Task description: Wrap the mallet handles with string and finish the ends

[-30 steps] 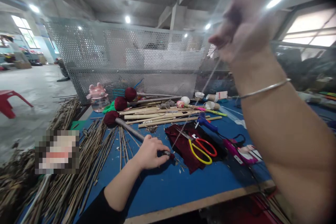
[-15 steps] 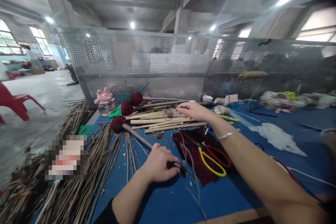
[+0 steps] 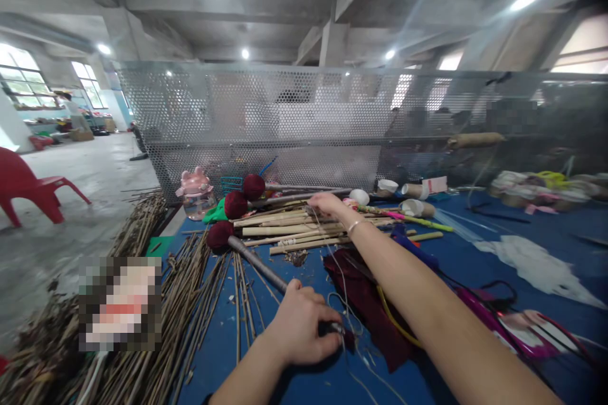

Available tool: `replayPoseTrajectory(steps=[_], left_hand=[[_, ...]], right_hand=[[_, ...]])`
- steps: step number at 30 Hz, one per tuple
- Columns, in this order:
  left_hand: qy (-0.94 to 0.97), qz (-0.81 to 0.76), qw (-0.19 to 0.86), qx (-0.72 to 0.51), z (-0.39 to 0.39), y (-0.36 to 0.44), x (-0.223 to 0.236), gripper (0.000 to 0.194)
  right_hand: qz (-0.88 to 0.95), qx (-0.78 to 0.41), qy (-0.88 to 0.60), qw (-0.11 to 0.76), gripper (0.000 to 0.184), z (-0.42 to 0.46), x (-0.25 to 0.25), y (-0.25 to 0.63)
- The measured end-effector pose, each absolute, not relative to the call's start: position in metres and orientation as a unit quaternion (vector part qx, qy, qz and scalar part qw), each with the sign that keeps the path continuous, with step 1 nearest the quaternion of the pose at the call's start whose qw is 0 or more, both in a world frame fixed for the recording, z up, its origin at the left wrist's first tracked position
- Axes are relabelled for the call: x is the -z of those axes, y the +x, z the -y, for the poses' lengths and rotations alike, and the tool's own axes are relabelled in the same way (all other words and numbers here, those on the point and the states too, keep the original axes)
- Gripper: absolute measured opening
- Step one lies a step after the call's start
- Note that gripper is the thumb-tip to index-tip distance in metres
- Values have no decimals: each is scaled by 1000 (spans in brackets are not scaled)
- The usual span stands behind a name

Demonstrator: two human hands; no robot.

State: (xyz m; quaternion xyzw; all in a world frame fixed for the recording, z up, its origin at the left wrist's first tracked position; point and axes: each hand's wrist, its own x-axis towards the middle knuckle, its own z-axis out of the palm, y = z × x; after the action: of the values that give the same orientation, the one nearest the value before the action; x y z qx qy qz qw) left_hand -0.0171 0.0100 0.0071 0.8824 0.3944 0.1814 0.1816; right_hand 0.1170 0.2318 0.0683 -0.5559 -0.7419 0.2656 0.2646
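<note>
My left hand (image 3: 308, 323) is closed around the lower end of a stick wrapped in grey (image 3: 256, 261). A dark red ball (image 3: 220, 236) tops that stick at its far end. My right hand (image 3: 327, 204) reaches over the wooden sticks (image 3: 275, 228), its fingers pinched on the grey thread. The thread (image 3: 335, 252) hangs from these fingers and runs down in loose loops beside my left hand. Dark red cloth (image 3: 354, 294) lies under my right forearm, which covers most of the scissors; part of a yellow handle (image 3: 394, 315) shows.
Two more red-balled sticks (image 3: 236, 205) lie behind. Bundled thin twigs (image 3: 142, 329) cover the table's left side. A pink-lidded jar (image 3: 196, 193) stands at the back before a perforated metal screen (image 3: 256, 114). White plastic (image 3: 536, 266) and a magenta device (image 3: 503, 323) are on the right.
My right hand has moved left and lowered onto the grey thread bundle among the sticks. The forearm now covers the scissors. My left hand keeps its hold; the view has shifted slightly.
</note>
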Motion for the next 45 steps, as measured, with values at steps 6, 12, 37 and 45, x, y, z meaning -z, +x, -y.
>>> replayPoseTrajectory(steps=[6, 12, 37, 45], left_hand=[[883, -388, 188, -186, -8, -15, -7, 18], [883, -393, 179, -183, -8, -16, -6, 19], [894, -384, 157, -171, -8, -17, -7, 23], [892, -384, 163, -174, -9, -16, -2, 24]], right_hand=[[680, -308, -541, 388, 14, -264, -147, 82], [648, -326, -433, 535, 3, -256, -243, 79], [917, -106, -383, 29, 34, -146, -42, 6], [897, -188, -396, 57, 32, -158, -21, -4]])
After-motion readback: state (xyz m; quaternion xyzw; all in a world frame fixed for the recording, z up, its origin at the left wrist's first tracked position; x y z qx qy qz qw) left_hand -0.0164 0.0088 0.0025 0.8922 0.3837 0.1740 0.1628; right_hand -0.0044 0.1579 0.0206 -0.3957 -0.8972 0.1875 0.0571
